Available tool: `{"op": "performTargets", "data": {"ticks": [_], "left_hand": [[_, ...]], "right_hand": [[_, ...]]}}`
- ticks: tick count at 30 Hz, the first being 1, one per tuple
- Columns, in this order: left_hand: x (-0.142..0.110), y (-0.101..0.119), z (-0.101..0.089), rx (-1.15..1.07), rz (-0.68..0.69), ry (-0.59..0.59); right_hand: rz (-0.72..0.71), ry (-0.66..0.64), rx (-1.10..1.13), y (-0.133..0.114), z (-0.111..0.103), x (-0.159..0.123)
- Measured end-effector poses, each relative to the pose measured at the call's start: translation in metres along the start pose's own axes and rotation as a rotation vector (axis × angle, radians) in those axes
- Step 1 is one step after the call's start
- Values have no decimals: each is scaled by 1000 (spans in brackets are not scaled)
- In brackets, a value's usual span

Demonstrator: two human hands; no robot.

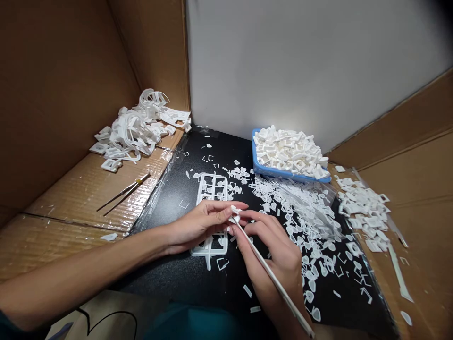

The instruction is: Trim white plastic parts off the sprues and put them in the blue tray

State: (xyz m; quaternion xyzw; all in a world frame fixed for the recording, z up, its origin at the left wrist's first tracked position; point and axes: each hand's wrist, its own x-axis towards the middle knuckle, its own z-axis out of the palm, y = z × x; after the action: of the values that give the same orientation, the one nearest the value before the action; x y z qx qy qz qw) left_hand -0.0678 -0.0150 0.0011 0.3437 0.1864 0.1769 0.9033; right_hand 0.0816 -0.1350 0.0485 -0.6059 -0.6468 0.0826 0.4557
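My left hand (208,219) pinches a small white plastic part (234,213) between thumb and fingers above the black work surface. In my right hand (272,250) is a long thin white stick (274,278), held like a pen. Its tip meets the small part; whether it presses on it or only touches, I cannot tell. Beneath my left hand lies a white plastic frame (209,252) with a grid of openings, partly covered by the hand. Small white pieces (311,271) are scattered to the right of my right hand.
A blue tray (293,174) heaped with white parts stands at the back. Tweezers (123,192) lie on the cardboard at left, before a pile of white plastic pieces (132,130). More white parts (364,210) sit at right. Cardboard walls (152,47) enclose the left and right sides.
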Motion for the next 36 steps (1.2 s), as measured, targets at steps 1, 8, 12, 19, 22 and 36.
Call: {"op": "performTargets", "data": {"ticks": [1,8,12,19,22,36], "left_hand": [[0,0,-1,-3,2,1],[1,-1,1,2,9,0],[1,-1,2,-7,12,2],[0,-1,2,9,8,32],[0,0,3,8,2,38],[-1,0,2,47,8,72]], "right_hand": [[5,-1,6,0,0,0],[73,-19,41,2,-4,0],[101,-17,69,3,-4,-2],[63,-11,52,1,-3,0],[54,-10,28,1,-2,-1],[-197,75,-338,-6,15,-7]]}}
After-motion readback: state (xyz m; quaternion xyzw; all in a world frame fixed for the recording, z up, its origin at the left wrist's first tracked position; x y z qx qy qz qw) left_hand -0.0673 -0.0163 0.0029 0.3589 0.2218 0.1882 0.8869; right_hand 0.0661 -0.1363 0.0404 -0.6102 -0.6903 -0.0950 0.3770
